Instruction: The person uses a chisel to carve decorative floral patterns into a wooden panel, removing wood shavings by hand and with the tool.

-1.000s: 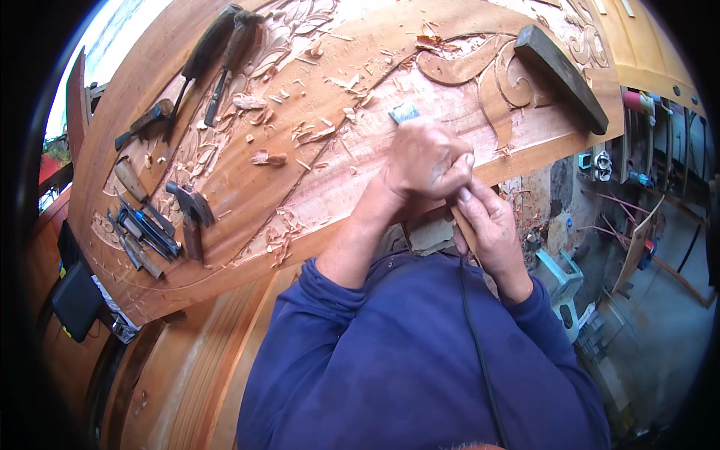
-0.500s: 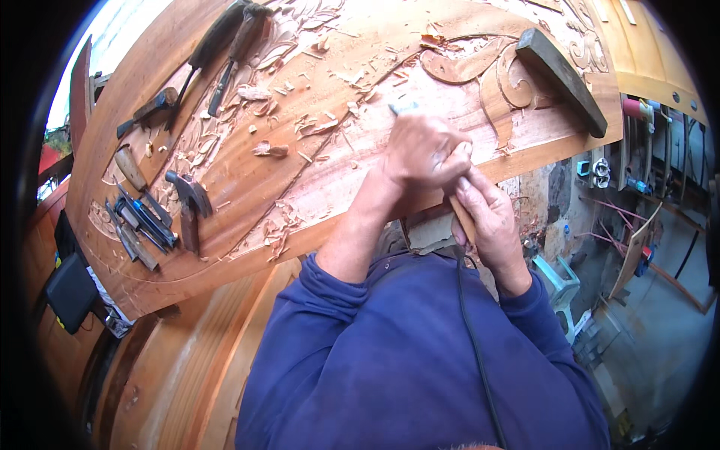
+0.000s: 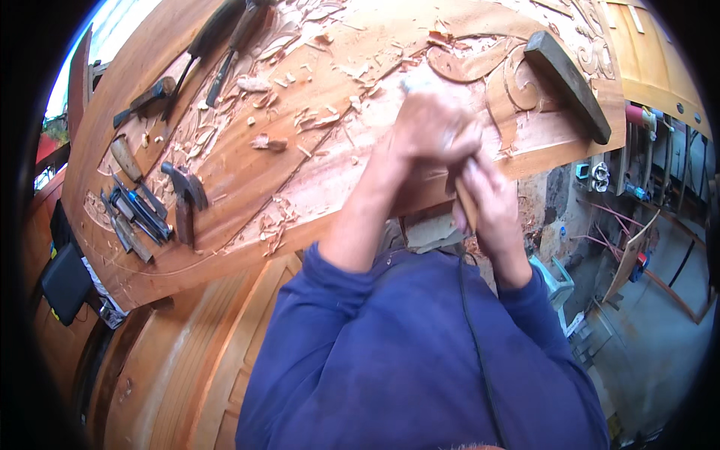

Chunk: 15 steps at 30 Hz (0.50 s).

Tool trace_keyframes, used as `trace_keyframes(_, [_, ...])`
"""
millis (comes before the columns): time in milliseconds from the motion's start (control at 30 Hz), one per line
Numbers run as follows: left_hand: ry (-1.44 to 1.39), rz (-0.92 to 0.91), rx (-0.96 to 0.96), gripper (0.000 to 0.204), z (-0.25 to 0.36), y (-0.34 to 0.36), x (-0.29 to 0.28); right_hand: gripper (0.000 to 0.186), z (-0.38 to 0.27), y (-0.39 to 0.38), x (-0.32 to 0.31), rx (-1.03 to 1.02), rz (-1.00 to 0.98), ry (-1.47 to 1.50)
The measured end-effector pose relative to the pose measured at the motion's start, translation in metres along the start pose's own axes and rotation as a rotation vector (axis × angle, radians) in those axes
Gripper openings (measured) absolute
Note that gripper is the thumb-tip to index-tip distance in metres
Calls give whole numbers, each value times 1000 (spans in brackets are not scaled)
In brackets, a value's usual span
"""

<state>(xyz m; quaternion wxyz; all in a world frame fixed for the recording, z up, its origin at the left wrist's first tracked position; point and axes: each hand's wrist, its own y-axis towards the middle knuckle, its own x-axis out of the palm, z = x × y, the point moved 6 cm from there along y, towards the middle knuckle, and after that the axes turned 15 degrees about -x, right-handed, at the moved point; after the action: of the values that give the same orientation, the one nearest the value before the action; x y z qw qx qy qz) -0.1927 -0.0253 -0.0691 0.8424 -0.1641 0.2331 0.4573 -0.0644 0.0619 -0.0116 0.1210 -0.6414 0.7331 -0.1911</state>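
Chisel (image 3: 466, 206): long axis diagonal, blade end upper-left; left hand (image 3: 431, 129), right hand (image 3: 489, 193) both clasped around it.

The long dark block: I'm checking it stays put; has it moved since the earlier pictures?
No, the block lies unshifted beside the carved scroll.

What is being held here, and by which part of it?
A chisel-like tool: the right grip is on its wooden handle; the left grip is wrapped farther forward, behind the blurred blade tip.
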Motion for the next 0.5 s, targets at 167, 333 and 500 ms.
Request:
trace_keyframes(167, [-104,190,129,43,7,-12,3,45,-1,2,-10,-6,-43,-50])
trace_keyframes(333, [-173,195,105,38,8,-23,-16,48,-12,2,-1,37,-47,-65])
trace_keyframes(500, [-41,167,116,37,-4,7,-14,38,-9,21,0,-3,-7,-20])
